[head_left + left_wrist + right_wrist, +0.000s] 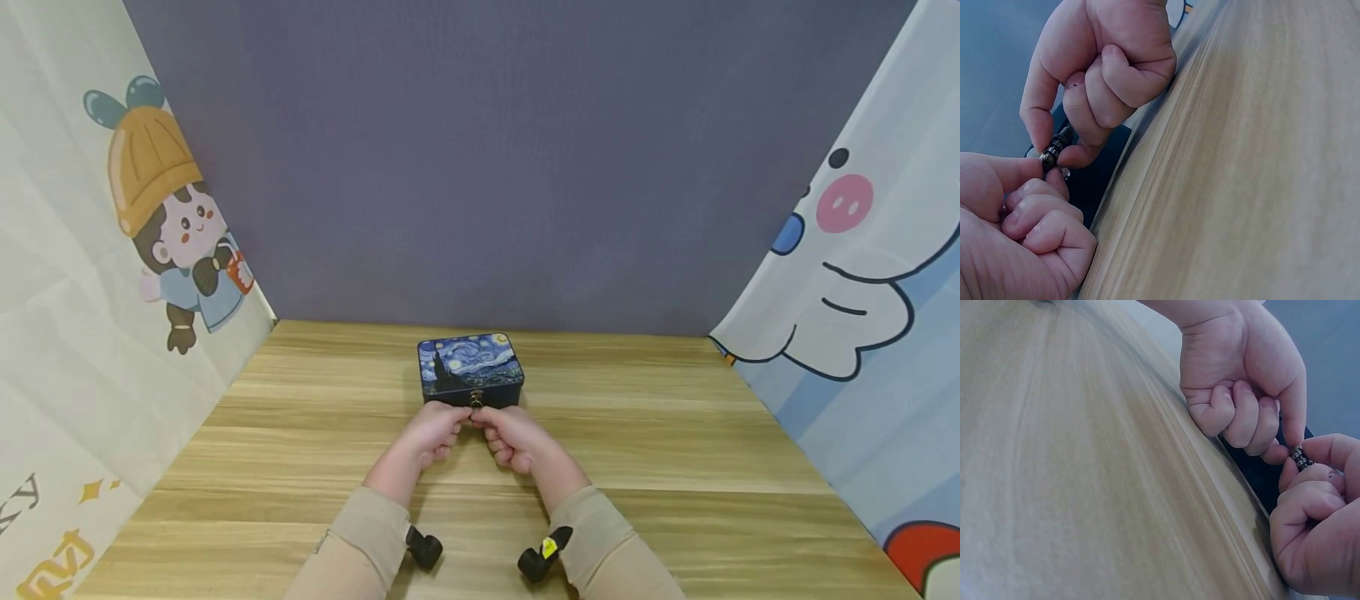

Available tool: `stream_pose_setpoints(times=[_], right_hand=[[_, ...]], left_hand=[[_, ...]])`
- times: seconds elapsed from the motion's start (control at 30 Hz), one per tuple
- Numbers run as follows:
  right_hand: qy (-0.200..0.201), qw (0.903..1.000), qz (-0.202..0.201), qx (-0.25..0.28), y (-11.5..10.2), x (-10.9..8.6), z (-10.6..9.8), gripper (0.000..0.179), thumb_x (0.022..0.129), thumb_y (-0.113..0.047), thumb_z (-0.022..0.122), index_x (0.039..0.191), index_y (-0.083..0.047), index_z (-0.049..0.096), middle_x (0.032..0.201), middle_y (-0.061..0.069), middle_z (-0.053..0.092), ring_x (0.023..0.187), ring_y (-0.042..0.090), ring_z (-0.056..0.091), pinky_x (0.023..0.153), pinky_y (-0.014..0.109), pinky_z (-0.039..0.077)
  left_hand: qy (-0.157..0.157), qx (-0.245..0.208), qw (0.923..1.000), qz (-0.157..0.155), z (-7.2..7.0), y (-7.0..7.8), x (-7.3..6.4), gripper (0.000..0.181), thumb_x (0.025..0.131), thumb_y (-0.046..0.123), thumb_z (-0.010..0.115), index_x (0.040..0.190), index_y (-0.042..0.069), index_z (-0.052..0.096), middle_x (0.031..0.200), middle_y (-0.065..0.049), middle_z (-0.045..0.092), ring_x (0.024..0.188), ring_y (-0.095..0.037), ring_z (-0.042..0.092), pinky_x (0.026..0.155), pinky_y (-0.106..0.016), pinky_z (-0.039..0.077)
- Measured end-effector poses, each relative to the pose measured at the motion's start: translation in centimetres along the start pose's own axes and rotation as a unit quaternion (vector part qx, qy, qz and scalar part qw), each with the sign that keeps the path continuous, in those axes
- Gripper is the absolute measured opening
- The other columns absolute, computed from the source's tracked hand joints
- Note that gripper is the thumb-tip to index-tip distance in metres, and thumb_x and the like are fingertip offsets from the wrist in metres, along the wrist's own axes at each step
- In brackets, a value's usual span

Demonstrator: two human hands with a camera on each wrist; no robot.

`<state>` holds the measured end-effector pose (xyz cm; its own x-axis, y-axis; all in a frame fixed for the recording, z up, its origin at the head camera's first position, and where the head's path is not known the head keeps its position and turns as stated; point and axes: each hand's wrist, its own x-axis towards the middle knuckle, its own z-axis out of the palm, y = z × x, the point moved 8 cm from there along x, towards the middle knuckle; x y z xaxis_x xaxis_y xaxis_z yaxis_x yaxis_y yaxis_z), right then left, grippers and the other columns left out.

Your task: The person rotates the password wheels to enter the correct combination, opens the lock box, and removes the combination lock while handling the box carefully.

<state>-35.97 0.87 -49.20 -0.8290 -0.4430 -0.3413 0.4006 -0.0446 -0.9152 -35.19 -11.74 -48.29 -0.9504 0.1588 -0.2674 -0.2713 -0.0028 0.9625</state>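
Note:
A small box with a swirling blue night-sky picture on its lid sits closed on the table, its front side toward me. At its front clasp hangs a small dark metal combination padlock with ribbed dials. My left hand pinches one end of the padlock between thumb and forefinger, the other fingers curled in. From the opposite side, my right hand pinches the other end the same way. Both hands' fingertips nearly meet, covering much of the padlock in the head view.
The wood-grain table runs back to a dark grey panel. Cartoon-printed cloths hang on the left and right. Black wrist cameras are strapped at both sleeves.

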Motion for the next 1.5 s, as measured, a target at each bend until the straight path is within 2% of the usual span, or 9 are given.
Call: stream_pose_setpoints(times=[0.2,0.43,0.67,0.77,1.03,1.37,1.5], right_hand=[[0.002,1.0,0.001,-0.003,0.0,0.1,-0.1,0.017,0.089,-0.022,0.069,0.084,-0.008,0.061,0.056,-0.008,0.031,0.043,0.003,0.025,0.039,0.019,0.02],[-0.002,1.0,0.009,0.002,-0.2,-0.1,-0.3,0.032,0.094,-0.03,0.066,0.101,0.001,0.062,0.056,-0.01,0.03,0.043,0.002,0.023,0.039,0.018,0.019],[0.008,0.9996,0.018,0.018,-0.5,-0.2,-0.9,0.028,0.097,-0.034,0.06,0.081,-0.012,0.053,0.057,-0.011,0.028,0.042,0.0,0.022,0.038,0.015,0.018],[0.01,0.9995,0.021,0.021,-0.5,-0.3,-1.1,0.028,0.099,-0.034,0.058,0.081,-0.012,0.053,0.057,-0.011,0.028,0.042,0.0,0.022,0.038,0.015,0.018],[0.01,0.9995,0.023,0.019,-0.6,-0.3,-1.1,0.028,0.099,-0.034,0.059,0.087,-0.009,0.054,0.057,-0.011,0.029,0.043,0.0,0.022,0.039,0.015,0.019],[-0.004,0.9997,0.023,0.007,-0.5,-0.5,-0.5,0.039,0.095,-0.032,0.065,0.108,0.004,0.059,0.057,-0.011,0.029,0.044,0.001,0.023,0.039,0.016,0.019],[-0.004,0.9996,0.029,0.005,-0.3,-0.5,-0.3,0.037,0.094,-0.032,0.066,0.106,0.003,0.06,0.056,-0.01,0.03,0.044,0.002,0.024,0.039,0.018,0.019]], left_hand=[[0.002,0.0,1.0,-0.001,0.0,0.0,0.0,0.023,0.103,0.019,0.056,0.088,0.002,0.057,0.057,0.007,0.032,0.043,-0.005,0.023,0.039,-0.021,0.021],[0.006,0.0,1.0,-0.006,-0.2,0.0,0.0,0.022,0.104,0.019,0.055,0.088,0.004,0.053,0.058,0.007,0.032,0.043,-0.005,0.023,0.04,-0.021,0.021],[0.004,0.003,1.0,-0.004,-0.2,0.2,-0.1,0.025,0.103,0.02,0.056,0.083,0.006,0.051,0.058,0.007,0.032,0.044,-0.005,0.023,0.04,-0.021,0.021],[0.002,0.002,1.0,-0.004,-0.1,0.3,-0.1,0.026,0.103,0.02,0.055,0.083,0.006,0.05,0.058,0.006,0.031,0.044,-0.005,0.023,0.04,-0.021,0.021],[-0.002,0.0,1.0,-0.004,0.0,0.2,-0.1,0.025,0.104,0.019,0.054,0.084,0.005,0.051,0.058,0.007,0.03,0.043,-0.005,0.023,0.039,-0.021,0.021],[-0.002,-0.004,1.0,-0.004,0.0,0.3,-0.2,0.025,0.104,0.019,0.055,0.082,0.007,0.049,0.057,0.007,0.029,0.043,-0.005,0.022,0.04,-0.02,0.021],[-0.002,-0.004,1.0,-0.003,-0.1,0.3,-0.2,0.025,0.103,0.019,0.055,0.081,0.008,0.049,0.057,0.007,0.03,0.043,-0.005,0.022,0.04,-0.02,0.021]])
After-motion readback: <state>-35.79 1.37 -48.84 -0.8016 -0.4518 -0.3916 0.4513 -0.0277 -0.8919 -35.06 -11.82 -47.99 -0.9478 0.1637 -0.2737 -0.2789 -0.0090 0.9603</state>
